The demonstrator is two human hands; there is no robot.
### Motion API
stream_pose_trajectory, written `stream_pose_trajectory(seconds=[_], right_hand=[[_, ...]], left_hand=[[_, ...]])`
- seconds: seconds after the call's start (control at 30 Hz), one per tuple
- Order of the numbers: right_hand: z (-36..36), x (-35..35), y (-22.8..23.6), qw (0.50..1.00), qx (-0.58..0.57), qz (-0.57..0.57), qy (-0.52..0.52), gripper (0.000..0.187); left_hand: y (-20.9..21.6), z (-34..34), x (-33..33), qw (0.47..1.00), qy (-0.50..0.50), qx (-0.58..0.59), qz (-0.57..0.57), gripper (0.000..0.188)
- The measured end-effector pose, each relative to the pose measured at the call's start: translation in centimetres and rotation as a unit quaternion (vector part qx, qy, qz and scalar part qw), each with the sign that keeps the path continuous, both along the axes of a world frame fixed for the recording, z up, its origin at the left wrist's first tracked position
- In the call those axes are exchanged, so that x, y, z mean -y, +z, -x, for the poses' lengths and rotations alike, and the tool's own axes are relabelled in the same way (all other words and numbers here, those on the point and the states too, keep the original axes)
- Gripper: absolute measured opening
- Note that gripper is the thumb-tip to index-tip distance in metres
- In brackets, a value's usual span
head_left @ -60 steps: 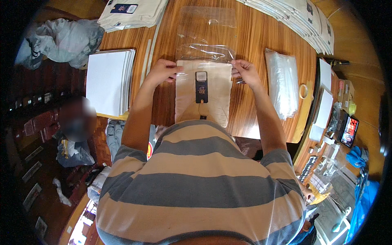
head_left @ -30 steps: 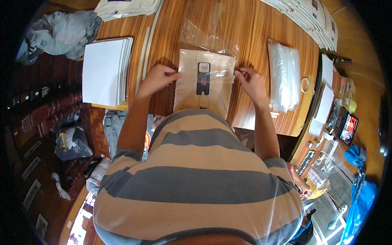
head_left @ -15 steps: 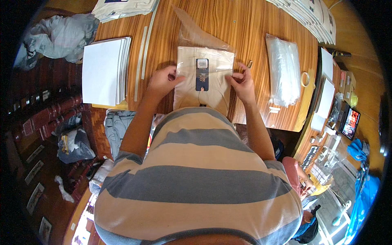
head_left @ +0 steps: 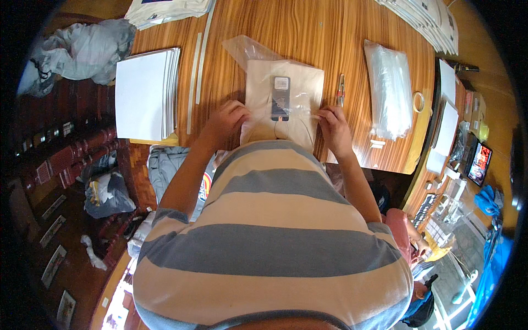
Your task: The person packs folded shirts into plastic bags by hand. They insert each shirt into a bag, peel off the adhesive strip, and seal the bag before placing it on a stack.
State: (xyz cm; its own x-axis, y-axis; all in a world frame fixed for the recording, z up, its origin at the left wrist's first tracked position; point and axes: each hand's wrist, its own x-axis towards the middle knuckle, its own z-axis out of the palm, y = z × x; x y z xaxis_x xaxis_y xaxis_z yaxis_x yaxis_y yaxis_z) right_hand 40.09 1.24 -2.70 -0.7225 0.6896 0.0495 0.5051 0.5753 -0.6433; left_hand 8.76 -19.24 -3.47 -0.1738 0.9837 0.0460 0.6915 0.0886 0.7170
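A folded beige garment (head_left: 303, 82) lies in front of me, partly inside a clear plastic bag (head_left: 246, 51). A dark hang tag (head_left: 280, 102) shows through the film. The bag's loose end spreads over the table beyond the garment. At the left side, the fingers of my left hand (head_left: 226, 122) are pinched on the bag's edge. Opposite it, my right hand (head_left: 335, 131) pinches the bag's right edge between thumb and fingers. The garment's near end disappears behind my striped shirt.
Small thread snips (head_left: 341, 91) lie past my right hand, with a stack of clear bags (head_left: 389, 91) and a tape roll (head_left: 418, 102) farther right. White sheets (head_left: 146, 96) are stacked on the left. Packed garments (head_left: 421, 25) sit far right; a co-worker's hand (head_left: 422, 247) shows lower right.
Both hands have moved slightly nearer me, drawing the bag farther over the garment. Its loose far end is shorter. The snips, partly covered before, now show beside my right hand.
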Motion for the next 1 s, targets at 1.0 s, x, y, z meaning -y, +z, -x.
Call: stream_pose_trajectory(seconds=[1.0], right_hand=[[-5.6, 8.1, 0.3, 0.959, -0.040, 0.273, -0.069, 0.021]], left_hand=[[1.4, -1.3, 5.9, 0.977, -0.067, 0.162, 0.119, 0.012]])
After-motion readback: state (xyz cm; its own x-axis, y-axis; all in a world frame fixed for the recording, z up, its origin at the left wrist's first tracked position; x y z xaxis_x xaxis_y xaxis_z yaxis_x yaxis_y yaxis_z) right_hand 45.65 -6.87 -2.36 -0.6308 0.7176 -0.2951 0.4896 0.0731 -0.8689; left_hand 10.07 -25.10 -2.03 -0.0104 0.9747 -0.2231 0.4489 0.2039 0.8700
